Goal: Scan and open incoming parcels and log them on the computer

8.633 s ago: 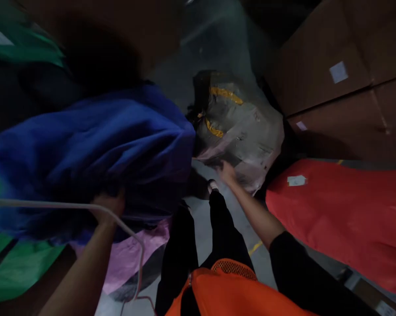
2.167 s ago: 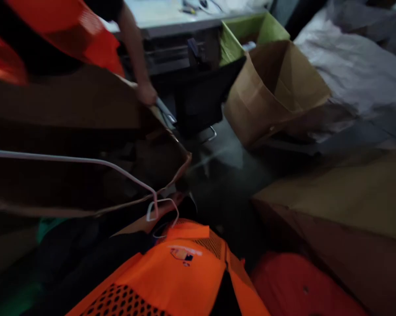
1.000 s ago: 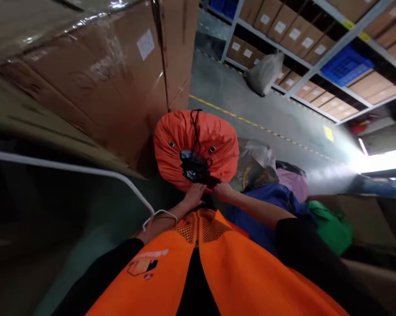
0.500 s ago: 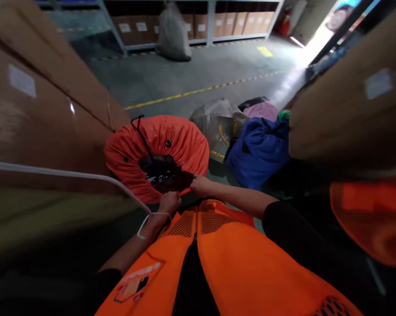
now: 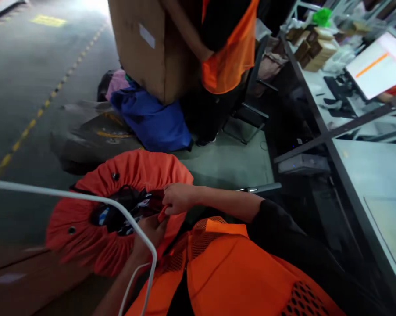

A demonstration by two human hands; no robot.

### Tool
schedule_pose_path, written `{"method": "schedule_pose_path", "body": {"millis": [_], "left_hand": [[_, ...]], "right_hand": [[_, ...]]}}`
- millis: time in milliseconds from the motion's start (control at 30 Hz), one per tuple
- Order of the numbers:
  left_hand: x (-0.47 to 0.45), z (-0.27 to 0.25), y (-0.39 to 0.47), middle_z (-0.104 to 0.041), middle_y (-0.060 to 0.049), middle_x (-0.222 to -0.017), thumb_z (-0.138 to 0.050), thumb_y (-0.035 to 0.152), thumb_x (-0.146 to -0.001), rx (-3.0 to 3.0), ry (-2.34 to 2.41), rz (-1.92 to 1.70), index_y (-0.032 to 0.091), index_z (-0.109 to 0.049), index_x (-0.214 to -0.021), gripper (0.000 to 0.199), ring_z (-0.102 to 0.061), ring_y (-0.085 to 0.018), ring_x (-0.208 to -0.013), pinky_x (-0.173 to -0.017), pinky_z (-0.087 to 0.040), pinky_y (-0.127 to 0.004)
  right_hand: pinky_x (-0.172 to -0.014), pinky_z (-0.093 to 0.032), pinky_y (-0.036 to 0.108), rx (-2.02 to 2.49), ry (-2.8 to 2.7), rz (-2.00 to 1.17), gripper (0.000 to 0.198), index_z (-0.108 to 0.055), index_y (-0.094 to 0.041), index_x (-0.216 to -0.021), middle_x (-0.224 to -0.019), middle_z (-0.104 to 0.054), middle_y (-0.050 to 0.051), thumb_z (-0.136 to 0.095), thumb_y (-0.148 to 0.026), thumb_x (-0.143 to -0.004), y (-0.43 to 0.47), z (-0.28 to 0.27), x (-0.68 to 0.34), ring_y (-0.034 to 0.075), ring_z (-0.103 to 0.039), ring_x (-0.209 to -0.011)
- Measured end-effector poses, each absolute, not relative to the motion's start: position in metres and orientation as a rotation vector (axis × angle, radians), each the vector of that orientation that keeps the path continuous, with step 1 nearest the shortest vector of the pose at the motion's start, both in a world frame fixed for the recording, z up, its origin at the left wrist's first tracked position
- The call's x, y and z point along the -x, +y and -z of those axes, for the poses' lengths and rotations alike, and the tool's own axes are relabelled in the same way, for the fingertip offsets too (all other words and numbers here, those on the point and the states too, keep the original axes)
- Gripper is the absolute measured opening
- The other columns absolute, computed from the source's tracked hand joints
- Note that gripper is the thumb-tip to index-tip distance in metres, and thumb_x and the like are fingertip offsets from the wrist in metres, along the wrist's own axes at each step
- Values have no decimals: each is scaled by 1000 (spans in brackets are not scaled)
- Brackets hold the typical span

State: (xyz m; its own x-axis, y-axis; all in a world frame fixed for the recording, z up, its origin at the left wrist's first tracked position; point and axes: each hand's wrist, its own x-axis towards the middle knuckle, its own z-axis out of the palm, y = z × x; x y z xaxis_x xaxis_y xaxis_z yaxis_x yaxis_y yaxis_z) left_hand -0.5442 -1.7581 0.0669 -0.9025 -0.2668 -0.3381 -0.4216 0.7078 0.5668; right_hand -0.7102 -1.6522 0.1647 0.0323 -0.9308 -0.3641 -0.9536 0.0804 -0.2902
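My right hand [image 5: 176,198] is clenched, fingers curled tight on the gathered rim of the orange drawstring bag [image 5: 119,210], pinching a fold of its fabric at the near edge of the opening. My left hand [image 5: 148,235] sits just below it, fingers bent against the same puckered rim from the underside; whether they truly grip the cloth or only press on it I cannot tell, since a white cable [image 5: 86,199] crosses in front of the wrist. My right forearm runs in bare from the right, nearly level, out of a black sleeve [image 5: 283,237]; my left forearm rises from the bottom edge beside my orange mesh vest [image 5: 224,272]. The bag stands on the grey floor [image 5: 26,66] directly in front of me, its mouth drawn into pleats around a dark opening where black and pale items show, too blurred to name. Just beyond it lies a grey plastic-wrapped bundle [image 5: 89,140] with yellow tape, then a blue sack [image 5: 151,120] and a pink one [image 5: 117,81]. Behind those, another person in an orange vest [image 5: 229,52] carries a large cardboard carton [image 5: 148,44]. A long worktable [image 5: 369,175] with a lit monitor [image 5: 378,63] runs along the right.
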Motion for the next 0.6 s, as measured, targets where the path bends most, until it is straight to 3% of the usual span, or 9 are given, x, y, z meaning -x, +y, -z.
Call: {"method": "schedule_pose_path", "body": {"millis": [233,433,600], "left_hand": [[607,-115,-1637,-71,-16,-72,-53,51,-94,59,2712,-714,24,-68,-63,43,-72,-34,-74,-68,-44,-42],[666,-175,-1587,-69,-11,-66,-51,37,-101,-306,2794,-700,18,-70,-67,43,-65,-25,-65,-63,-31,-36],[741,-207,-1535,-73,-8,-68,-58,27,-95,-714,2832,-480,19,-72,-67,33,-65,-22,-65,-61,-27,-34]], "right_hand": [[-92,-49,35,1763,2099,134,29,-84,-10,-99,-95,-80,13,-64,-30,-103,-1471,-193,736,23,-67,-95],[-85,-47,32,1574,2432,399,21,-79,-15,-81,-80,-73,9,-73,-28,-96,-1386,-208,757,20,-62,-82],[-83,-44,32,1293,2776,564,21,-70,-18,-72,-72,-69,6,-71,-21,-93,-1312,-216,757,18,-59,-75]]}}
